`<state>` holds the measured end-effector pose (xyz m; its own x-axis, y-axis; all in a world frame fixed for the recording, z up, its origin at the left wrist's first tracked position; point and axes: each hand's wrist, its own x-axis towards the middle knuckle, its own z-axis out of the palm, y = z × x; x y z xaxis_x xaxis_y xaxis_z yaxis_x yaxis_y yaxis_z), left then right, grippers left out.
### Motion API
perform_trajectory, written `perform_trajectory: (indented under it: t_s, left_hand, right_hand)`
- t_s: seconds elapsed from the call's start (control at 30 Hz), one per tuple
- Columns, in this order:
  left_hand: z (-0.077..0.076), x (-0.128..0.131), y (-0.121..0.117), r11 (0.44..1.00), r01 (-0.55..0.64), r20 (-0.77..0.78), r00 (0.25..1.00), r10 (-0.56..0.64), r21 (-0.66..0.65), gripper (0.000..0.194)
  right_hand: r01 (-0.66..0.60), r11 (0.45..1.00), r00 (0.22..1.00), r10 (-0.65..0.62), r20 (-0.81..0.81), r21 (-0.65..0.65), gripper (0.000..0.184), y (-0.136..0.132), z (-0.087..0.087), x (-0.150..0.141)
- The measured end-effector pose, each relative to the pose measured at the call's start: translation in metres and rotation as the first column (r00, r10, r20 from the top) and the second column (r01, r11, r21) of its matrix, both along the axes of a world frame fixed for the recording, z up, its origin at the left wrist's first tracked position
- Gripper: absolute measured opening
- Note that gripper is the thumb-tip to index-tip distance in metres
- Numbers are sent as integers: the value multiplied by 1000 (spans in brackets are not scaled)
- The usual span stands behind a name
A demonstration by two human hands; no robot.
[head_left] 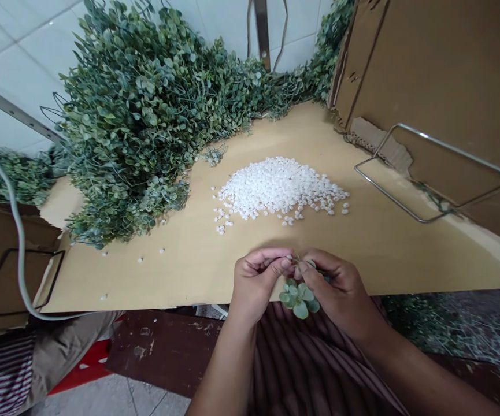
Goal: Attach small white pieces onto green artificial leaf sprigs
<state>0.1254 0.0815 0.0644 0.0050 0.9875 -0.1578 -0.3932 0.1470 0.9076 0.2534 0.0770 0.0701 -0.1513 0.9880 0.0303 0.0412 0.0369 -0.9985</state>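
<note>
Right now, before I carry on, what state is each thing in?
Left hand: pinched at the stem, exact grip unclear
Right hand: closed on the sprig
Sprig: held, leaves hanging
White pieces: heaped, some strayed
Greenery: piled up, tangled
Right-hand cardboard: upright, torn along its edge
Cable: hanging in a curve

Light: soft, indoor; source lying out of view. Pellets (282, 185) are showing brightest, toward one o'clock. Wire (458, 151) is glinting near three; tiles (41, 52) are catching a pinpoint of glare at ten. Box (458, 75), two o'clock, is reading dim. Hands (252, 283), toward five, are appearing fairly sharp. Floor debris (479, 332), four o'clock, is smearing and darkening.
</note>
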Motion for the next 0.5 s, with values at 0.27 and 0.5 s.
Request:
perform_trajectory:
  t_s: [0.27, 0.5]
  left_hand:
    - [-1, 1, 0, 1000, -24, -27, 999, 24, 17, 17]
    - [0, 2, -2, 999, -32, -55, 998, 33, 13, 18]
  right_hand:
    - [13, 1000, 1000, -13, -18, 20, 31, 0, 2, 2]
    - [16, 999, 999, -15, -30, 36, 29, 1, 0, 2]
